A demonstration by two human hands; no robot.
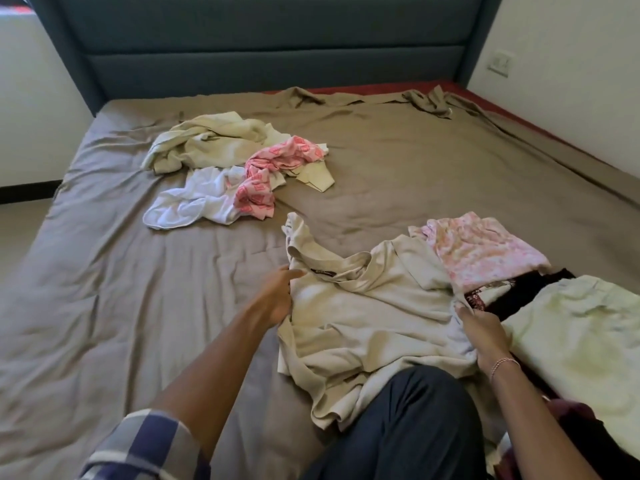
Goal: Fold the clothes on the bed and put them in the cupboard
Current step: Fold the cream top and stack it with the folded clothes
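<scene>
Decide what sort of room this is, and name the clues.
Most likely a bedroom: a wide, brown-sheeted bed, a padded dark headboard behind it, and a heap of unfolded clothes lying on it.

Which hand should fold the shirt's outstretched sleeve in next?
Left, probably: the left hand holds the shirt at the shoulder, just below that sleeve; the right hand grips the far edge.

A home bedroom: a wide bed (173,289) under a brown sheet, a padded grey-blue headboard (263,39), loose clothes (221,157), a wall switch (500,63).
</scene>
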